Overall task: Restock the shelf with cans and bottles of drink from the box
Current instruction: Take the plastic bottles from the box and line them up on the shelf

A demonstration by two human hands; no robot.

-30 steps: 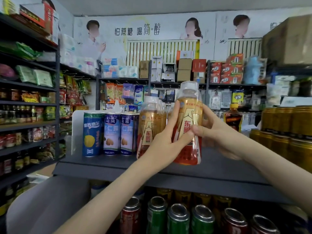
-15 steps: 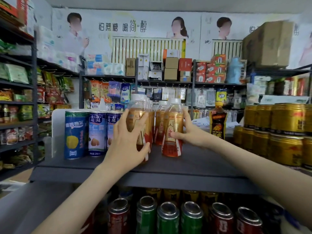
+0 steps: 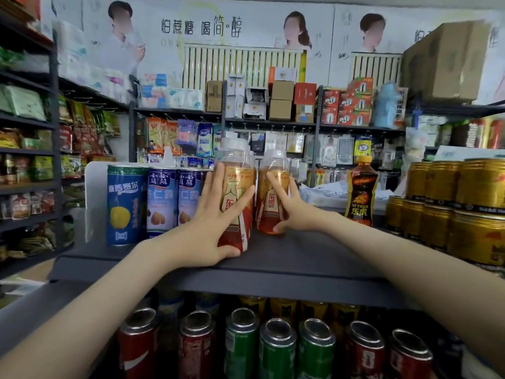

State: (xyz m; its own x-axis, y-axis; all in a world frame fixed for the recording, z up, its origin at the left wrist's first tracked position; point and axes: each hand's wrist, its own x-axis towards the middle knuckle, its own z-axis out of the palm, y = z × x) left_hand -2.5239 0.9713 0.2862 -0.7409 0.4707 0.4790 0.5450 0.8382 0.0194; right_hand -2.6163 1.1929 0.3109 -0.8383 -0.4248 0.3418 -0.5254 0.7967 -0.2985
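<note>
Two amber drink bottles stand upright on the dark shelf [image 3: 287,258], long axes vertical, clear caps up. The left hand [image 3: 210,225] lies flat against the front of the nearer bottle [image 3: 236,198], fingers [image 3: 218,184] spread and extended up the label, thumb at the bottle's base by the shelf surface; the hand is open and pressing, not wrapped around. The right hand [image 3: 293,212] reaches farther in to the second bottle [image 3: 273,195], which stands just beside and slightly behind the first; its fingers are splayed over the label's front and right side, thumb low near the base, a loose contact and not a closed grip. Each bottle lies directly ahead of its own hand, away from the person, so any push would run toward the back of the shelf. To the left, a blue can [image 3: 124,205] and two pale blue cans [image 3: 175,198] stand in a row, the nearest touching or almost touching the first bottle. To the right the shelf is bare as far as a dark bottle with an orange cap [image 3: 360,191], then stacked gold cans [image 3: 451,203]. That bare stretch appears to be the room left for further stock. The box is not in view. Cans fill the shelf below [image 3: 276,348].
</note>
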